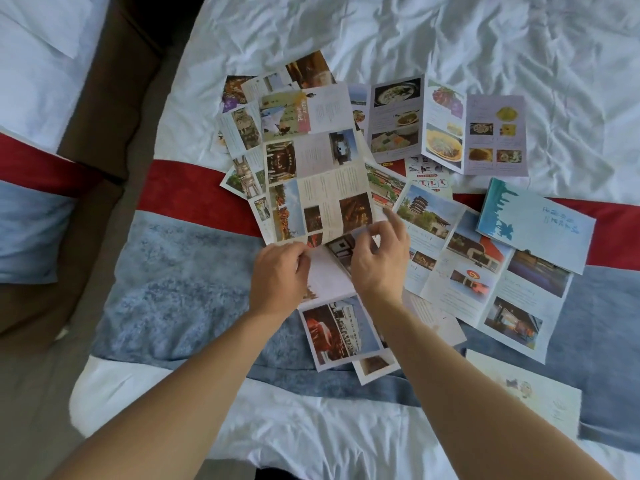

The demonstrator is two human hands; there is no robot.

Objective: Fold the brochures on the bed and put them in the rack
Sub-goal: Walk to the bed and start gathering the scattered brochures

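Several unfolded brochures lie scattered over the bed (pixel 450 39). A long photo brochure (pixel 318 178) stretches away from me in the middle of the pile. My left hand (pixel 280 275) grips its near left corner with curled fingers. My right hand (pixel 379 258) pinches the near edge of the same brochure between thumb and fingers, index finger raised. Under my hands lies another brochure (pixel 339 330) with a red building photo. No rack is in view.
A food brochure (pixel 474 129) lies at the back right, a pagoda brochure (pixel 485 271) to the right, a blue folded leaflet (pixel 536 226) beyond it. A red and blue-grey runner (pixel 180 271) crosses the bed. A second bed (pixel 31 98) stands at left across a brown floor gap.
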